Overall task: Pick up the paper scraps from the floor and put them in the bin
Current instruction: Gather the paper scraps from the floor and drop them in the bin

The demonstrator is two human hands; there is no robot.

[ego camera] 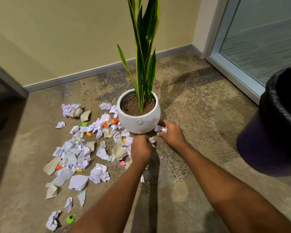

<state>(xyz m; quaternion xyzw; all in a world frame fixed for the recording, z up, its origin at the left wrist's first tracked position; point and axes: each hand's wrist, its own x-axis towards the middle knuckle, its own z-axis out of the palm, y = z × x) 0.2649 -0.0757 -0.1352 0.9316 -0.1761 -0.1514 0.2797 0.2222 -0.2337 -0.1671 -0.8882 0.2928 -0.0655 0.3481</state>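
Observation:
Several crumpled paper scraps (77,158), white, beige and a few coloured, lie spread on the carpet left of a white plant pot. Down at the pot's base, my left hand (140,148) is closed around white scraps (151,140) that stick out of its fingers. Close to its right, my right hand (172,132) grips another white scrap (160,128) touching the pot's foot. The bin (275,125), dark with a black liner, stands at the right edge, an arm's length from both hands.
The white pot (139,118) holds a tall snake plant (144,52) right behind my hands. An orange wrapper (109,123) lies among the scraps. A wall and skirting run behind, and a glass door (259,39) stands at the right.

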